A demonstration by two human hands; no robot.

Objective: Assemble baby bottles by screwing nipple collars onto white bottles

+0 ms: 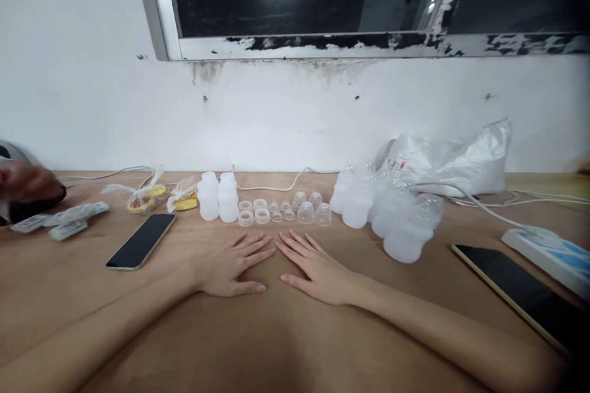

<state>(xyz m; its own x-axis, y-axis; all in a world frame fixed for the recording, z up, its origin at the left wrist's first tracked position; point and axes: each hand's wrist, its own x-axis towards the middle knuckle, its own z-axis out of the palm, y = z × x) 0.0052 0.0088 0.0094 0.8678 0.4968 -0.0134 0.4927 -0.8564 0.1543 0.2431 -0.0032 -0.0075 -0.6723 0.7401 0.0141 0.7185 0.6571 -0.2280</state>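
My left hand [230,267] lies flat on the wooden table [258,344], fingers spread and holding nothing. Beside it my right hand [318,267] rests the same way, fingertips close to the left ones. Just beyond them stand two frosted baby bottle bodies [218,198], several translucent screw rings [254,212], several small clear bottle nipples [282,211] and several clear dome caps [314,209], set in rows. To the right is a cluster of frosted bottles [404,234] with clear caps on, some leaning on each other.
A phone [142,242] lies left of my hands; a bigger dark-screened device [511,288] and a power strip [548,252] lie right. Yellow-wrapped packets [185,196] and small plastic packs [69,218] sit left, near another person's hand [30,181]. A white plastic bag [456,156] leans by the wall.
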